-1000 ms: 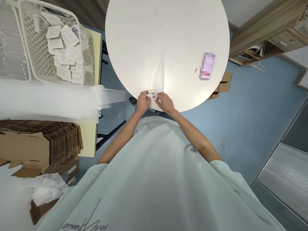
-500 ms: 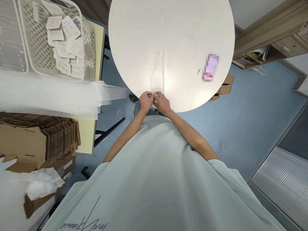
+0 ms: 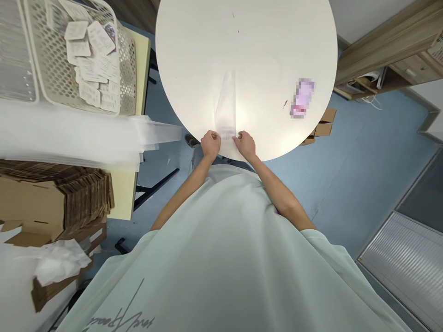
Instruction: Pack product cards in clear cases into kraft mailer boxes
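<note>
A clear plastic bag (image 3: 226, 103) lies flat on the round white table (image 3: 194, 55), tapering to a point away from me, with faint print near its front edge. My left hand (image 3: 211, 144) is closed on the bag's front left corner, thumb against the fingers. At the front right corner my right hand (image 3: 245, 145) pinches the same edge. The bag's front edge stretches between the two hands, close to the table's near rim.
A white basket (image 3: 128, 69) of printed cards stands on a yellow table (image 3: 122, 193) to the left. Beside it lie stacked clear plastic bags (image 3: 69, 138) and flattened cardboard boxes (image 3: 86, 198). A blurred-out pinkish object (image 3: 302, 97) rests on the round table's right side.
My right hand has moved right, away from my left hand, to the bag's other front corner. The bag's front edge now shows between them. My left hand has stayed nearly still.
</note>
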`<state>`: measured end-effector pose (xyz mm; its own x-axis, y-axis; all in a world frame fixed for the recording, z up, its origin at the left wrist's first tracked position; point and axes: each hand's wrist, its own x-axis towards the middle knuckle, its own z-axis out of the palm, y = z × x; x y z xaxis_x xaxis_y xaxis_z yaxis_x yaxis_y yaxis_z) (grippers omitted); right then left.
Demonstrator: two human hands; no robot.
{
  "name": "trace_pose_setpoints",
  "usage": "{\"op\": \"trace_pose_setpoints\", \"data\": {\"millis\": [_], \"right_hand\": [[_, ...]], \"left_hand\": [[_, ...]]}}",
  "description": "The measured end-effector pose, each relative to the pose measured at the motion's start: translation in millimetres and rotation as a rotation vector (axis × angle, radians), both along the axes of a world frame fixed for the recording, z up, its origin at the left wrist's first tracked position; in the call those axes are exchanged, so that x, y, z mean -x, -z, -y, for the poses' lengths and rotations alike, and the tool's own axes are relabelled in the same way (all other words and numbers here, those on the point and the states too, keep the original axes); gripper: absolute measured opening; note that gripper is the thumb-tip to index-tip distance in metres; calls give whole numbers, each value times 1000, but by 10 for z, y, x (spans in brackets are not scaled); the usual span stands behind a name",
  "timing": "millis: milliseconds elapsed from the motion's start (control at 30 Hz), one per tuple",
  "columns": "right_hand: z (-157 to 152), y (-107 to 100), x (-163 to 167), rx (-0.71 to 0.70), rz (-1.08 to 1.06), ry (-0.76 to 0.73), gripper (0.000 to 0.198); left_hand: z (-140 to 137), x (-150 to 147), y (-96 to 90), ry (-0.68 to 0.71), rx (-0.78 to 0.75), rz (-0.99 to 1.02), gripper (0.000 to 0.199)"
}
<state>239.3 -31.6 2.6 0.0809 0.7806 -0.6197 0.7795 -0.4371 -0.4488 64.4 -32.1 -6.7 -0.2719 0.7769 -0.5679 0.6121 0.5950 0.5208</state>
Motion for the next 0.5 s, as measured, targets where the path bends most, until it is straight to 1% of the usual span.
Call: {"op": "trace_pose_setpoints", "data": {"millis": [100, 200, 333, 467, 500], "right_hand": [[-16, 28, 34, 26, -21, 32, 30], [-22, 41, 67, 47, -30, 57, 29], [-28, 57, 110, 33, -31, 51, 25], [-31, 67, 145, 41, -50, 57, 21], [-31, 67, 150, 47, -58, 64, 20]], "left_hand": [[-8, -22, 32, -7, 11, -25, 13], [8, -31, 63, -5, 37, -47, 9], [57, -23, 122, 34, 41, -77, 12], [97, 14, 198, 51, -17, -100, 5], [103, 30, 215, 79, -59, -100, 9]]}}
